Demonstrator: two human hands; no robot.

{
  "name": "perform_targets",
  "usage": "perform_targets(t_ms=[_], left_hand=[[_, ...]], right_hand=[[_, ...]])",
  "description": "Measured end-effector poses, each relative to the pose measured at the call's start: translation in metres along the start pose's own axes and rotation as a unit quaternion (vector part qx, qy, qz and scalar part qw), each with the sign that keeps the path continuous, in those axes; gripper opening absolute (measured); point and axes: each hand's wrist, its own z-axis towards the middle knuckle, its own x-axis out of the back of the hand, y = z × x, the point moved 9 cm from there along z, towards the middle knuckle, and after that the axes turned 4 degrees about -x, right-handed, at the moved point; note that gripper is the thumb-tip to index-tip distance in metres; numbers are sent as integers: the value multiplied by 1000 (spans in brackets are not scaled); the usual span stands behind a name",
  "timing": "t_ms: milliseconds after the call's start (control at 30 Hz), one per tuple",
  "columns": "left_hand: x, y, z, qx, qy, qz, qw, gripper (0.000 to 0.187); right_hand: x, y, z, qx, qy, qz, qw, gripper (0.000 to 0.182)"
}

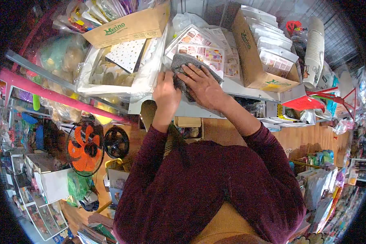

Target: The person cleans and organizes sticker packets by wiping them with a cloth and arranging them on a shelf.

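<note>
A grey cloth (pixel 182 62) lies bunched over the lower part of some printed packets (pixel 209 55) on the white shelf (pixel 199 110). My right hand (pixel 203 87) rests on the cloth with its fingers spread, pressing it down. Just to the left, my left hand (pixel 166 95) is at the cloth's left edge with its fingers bent together; what they hold, if anything, is hidden.
A Merino carton (pixel 124 30) with packets stands at the upper left, above a plastic-wrapped tray (pixel 83 81). Another carton (pixel 248 53) of packets is on the right, beside stacked paper cups (pixel 314 49). An orange fan (pixel 85 148) stands lower left.
</note>
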Motion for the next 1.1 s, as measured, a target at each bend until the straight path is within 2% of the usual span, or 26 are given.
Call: perform_targets(t_ms=[167,267,333,400,500,533,600,667,733,767,800,833,967,1033,1100], left_hand=[[4,5,0,-15,28,5,999,35],[4,7,-1,-19,40,-4,999,33],[6,8,0,-15,46,-15,999,34],[5,8,0,-13,25,-5,1000,31],[7,9,0,-6,25,-9,1000,30],[8,8,-1,-7,28,-8,1000,30],[11,11,-4,-43,57,-27,997,28],[12,12,-6,-58,68,-25,996,28],[11,13,-5,-71,75,-27,994,28],[6,6,-3,-39,59,-7,997,29],[1,-1,-3,-7,40,13,999,31],[2,-3,-5,-18,51,12,998,33],[11,8,-7,-70,83,-31,994,29],[7,5,-1,-20,39,-35,998,24],[8,8,1,-28,45,-39,998,22]], right_hand=[[-7,6,8,-3,-24,-11,1000,50],[-6,20,21,-11,6,-25,1000,49],[-3,41,31,-41,59,-29,997,48],[-2,56,38,-56,60,-27,996,48],[0,89,49,-151,64,-73,984,49],[2,91,49,-149,66,-73,984,49],[9,100,49,-174,85,-58,979,48],[6,92,47,-154,108,-75,979,48],[-7,31,35,22,41,-118,992,49],[-10,18,30,19,41,-122,992,49],[-11,4,25,19,59,-50,997,50],[-10,0,21,18,77,22,997,51],[1,21,25,7,95,-17,995,48],[3,45,36,-28,115,-51,992,47],[6,72,45,-59,128,-85,986,45]])
